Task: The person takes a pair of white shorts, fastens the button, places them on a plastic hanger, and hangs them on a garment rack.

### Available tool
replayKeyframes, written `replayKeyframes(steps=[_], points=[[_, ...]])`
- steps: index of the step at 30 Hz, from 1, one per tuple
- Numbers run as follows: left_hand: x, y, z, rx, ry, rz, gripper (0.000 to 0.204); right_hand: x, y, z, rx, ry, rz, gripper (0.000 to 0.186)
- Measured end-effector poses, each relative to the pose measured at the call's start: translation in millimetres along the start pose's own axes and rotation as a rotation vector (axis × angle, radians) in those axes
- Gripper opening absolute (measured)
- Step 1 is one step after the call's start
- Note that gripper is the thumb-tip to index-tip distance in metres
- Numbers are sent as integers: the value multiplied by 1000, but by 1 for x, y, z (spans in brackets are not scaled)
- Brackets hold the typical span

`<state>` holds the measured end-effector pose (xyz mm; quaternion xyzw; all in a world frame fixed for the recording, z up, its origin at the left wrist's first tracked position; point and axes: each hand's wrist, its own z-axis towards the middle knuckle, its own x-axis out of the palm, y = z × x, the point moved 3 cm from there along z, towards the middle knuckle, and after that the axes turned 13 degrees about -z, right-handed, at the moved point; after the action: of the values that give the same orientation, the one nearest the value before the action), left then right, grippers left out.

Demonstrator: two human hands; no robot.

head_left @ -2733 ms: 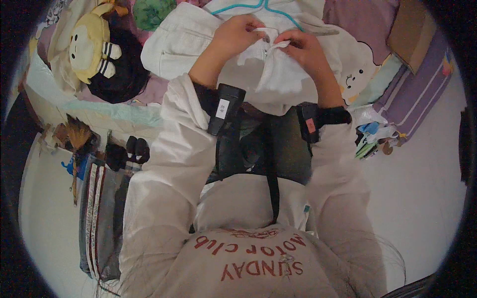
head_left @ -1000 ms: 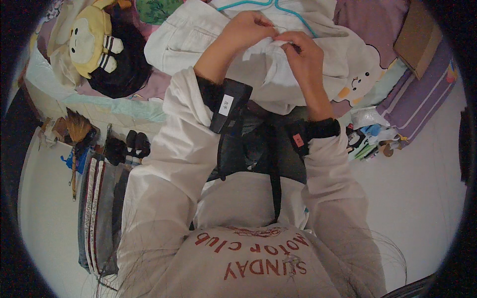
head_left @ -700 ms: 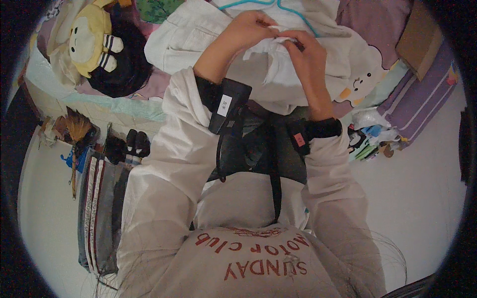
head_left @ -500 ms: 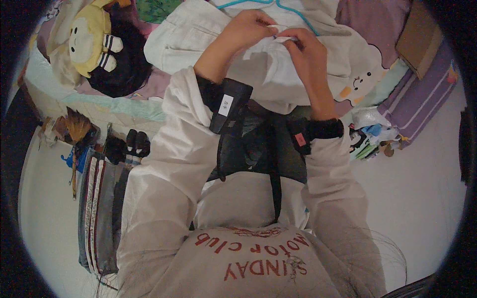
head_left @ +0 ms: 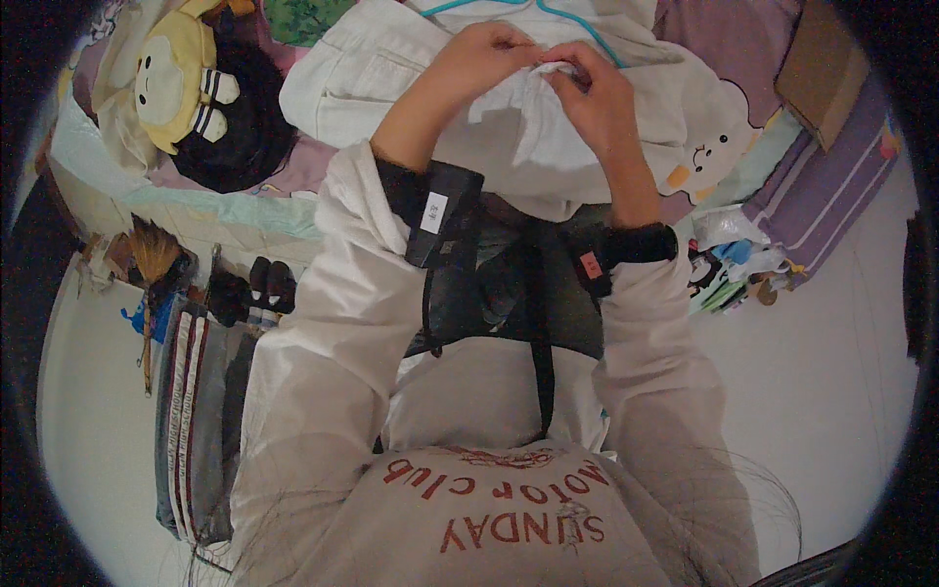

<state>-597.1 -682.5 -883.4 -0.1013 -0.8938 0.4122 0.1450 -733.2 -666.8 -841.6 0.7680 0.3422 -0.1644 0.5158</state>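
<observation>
A white garment (head_left: 357,93) with stitched seams, possibly trousers, lies spread on the bed in front of me. My left hand (head_left: 487,61) pinches its fabric between thumb and fingers from the left. My right hand (head_left: 595,96) closes on a fold of the same cloth, its fingertips almost meeting those of my left. The exact bit of cloth at the fingertips is small and partly covered by the fingers. Just beyond my hands, a teal clothes hanger (head_left: 579,22) rests on the white cloth.
A yellow plush toy (head_left: 161,93) leans on a round black furry thing (head_left: 240,132) at the left. On the right are a cream bear-face shape (head_left: 719,147) and a cardboard box (head_left: 827,73). A broom (head_left: 154,256), dark slippers (head_left: 270,282) and a grey striped bag (head_left: 217,421) are lower left.
Both hands have shifted slightly, the right one a little left and down. The cloth's left part shows more seams, and a fold now hangs below my right fingers.
</observation>
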Motion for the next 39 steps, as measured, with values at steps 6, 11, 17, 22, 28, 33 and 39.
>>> replayKeyframes(steps=[6,11,17,22,28,33,39], points=[[1,-21,-19,-95,68,-86,23,0,-7,3,-57,34,19,19],[1,4,-11,85,41,-60,26,-1,-6,5,-26,96,2,19],[1,3,-9,134,5,172,24,-1,-10,9,-36,142,19,23],[2,1,-10,166,22,162,25,3,-17,10,-30,209,104,24],[-1,7,-7,170,62,103,25,3,-14,10,-62,222,121,27],[0,7,-8,134,76,83,24,2,-6,8,-124,134,-2,26],[3,13,-7,187,-13,155,26,5,-5,7,-259,-4,-73,21]])
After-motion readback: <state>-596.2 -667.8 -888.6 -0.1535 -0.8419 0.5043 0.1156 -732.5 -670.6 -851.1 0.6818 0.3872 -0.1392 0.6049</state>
